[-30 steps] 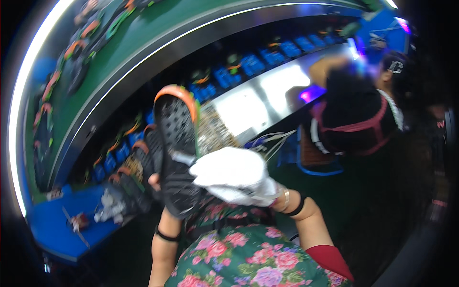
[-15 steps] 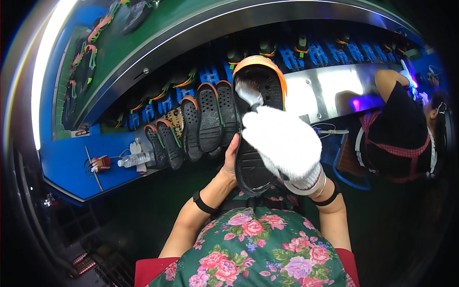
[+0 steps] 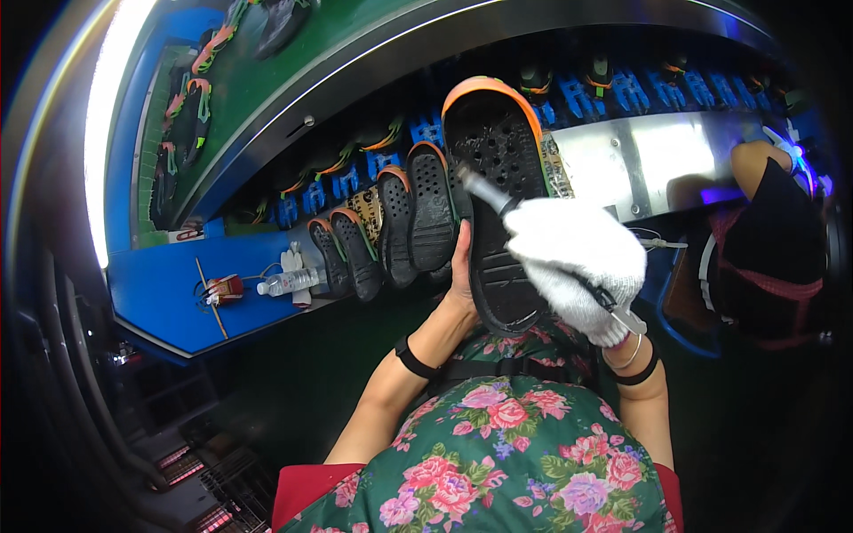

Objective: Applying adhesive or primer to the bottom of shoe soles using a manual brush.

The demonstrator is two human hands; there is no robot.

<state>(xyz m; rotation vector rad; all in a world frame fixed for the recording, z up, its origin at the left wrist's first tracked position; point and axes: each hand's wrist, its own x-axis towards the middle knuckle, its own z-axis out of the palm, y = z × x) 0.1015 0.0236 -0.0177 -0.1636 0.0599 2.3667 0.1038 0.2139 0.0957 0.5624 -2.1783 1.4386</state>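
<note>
My left hand (image 3: pixel 460 266) grips the left edge of a large black shoe sole (image 3: pixel 505 258), its thumb along the side and its fingers hidden behind. The sole stands tilted up before me; it has an orange rim at its far end and small holes in its upper half. In a white knitted glove, my right hand (image 3: pixel 577 262) is closed round a brush (image 3: pixel 487 192) with a pale metal neck. The brush's tip is near the holed part's left edge; whether it touches is unclear. A thin cord or tube shows beside the glove.
Several smaller black soles (image 3: pixel 431 209) with orange rims lean left of mine. On the blue table (image 3: pixel 164 306) are a clear bottle (image 3: pixel 289 282) and a red container (image 3: pixel 224 289) with a stick. Behind runs a metal-edged conveyor (image 3: pixel 662 160) with blue holders. A co-worker (image 3: pixel 769 231) is at the right.
The brush has moved off the middle of the holed part toward the sole's left edge. My gloved hand has turned, showing the cord. The whole view has shifted, placing things further right.
</note>
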